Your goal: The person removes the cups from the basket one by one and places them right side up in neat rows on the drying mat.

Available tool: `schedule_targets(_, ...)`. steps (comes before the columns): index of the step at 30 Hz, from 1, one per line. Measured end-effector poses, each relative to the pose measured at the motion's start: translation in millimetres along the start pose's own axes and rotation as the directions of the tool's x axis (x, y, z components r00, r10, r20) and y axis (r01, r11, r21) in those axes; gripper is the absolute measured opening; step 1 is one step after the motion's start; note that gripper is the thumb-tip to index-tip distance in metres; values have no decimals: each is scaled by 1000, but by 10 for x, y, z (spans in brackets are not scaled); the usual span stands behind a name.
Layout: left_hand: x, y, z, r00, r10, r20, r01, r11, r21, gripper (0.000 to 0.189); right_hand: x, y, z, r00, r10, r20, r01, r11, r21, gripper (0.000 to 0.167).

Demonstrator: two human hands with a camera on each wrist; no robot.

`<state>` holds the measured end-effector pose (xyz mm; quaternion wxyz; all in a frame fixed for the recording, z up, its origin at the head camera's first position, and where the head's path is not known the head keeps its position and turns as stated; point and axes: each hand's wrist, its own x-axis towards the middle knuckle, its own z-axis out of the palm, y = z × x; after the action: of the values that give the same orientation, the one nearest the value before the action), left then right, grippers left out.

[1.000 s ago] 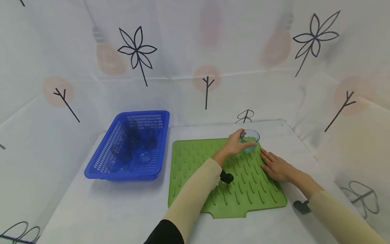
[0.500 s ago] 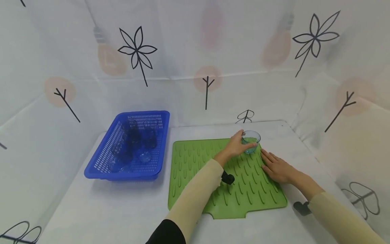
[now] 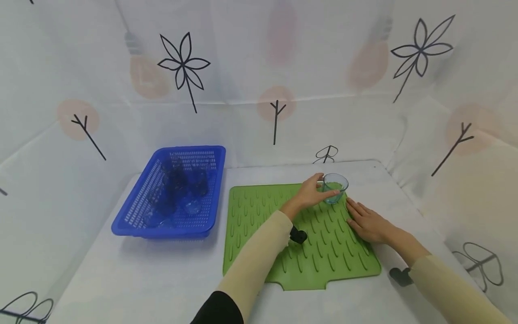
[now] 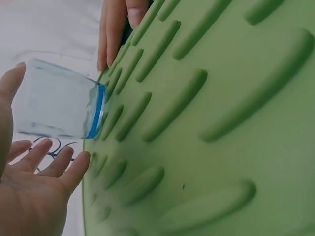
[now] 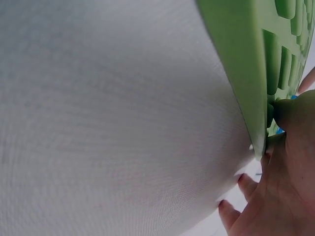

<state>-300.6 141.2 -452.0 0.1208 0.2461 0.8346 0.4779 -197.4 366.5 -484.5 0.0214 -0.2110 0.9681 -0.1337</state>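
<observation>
A clear bluish glass (image 3: 335, 189) stands upright near the far right corner of the green ridged mat (image 3: 259, 216). My left hand (image 3: 312, 191) is beside the glass, its thumb and spread fingers on either side. In the left wrist view, the fingers of this left hand (image 4: 37, 196) look loose and apart from the glass (image 4: 61, 101), whose blue base rests on the mat. Whether the thumb touches it, I cannot tell. My right hand (image 3: 368, 220) rests flat along the mat's right edge. In the right wrist view, the right hand's thumb (image 5: 290, 115) lies over that edge.
A blue plastic basket (image 3: 208, 220) stands left of the mat, holding several clear and dark glasses (image 3: 192, 204). White cloth covers the table (image 3: 162, 279). A printed curtain (image 3: 243, 126) encloses the back and sides.
The glass has shifted slightly to the right relative to the left hand, and the left fingers have loosened around it. My right hand has stayed in place on the mat's edge.
</observation>
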Motion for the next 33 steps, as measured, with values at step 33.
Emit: schedule_targets(33,-827,391,-963,979,174,103,-198,927,319,71,26,-23,9,999,-27,-26,27,1000,10,61)
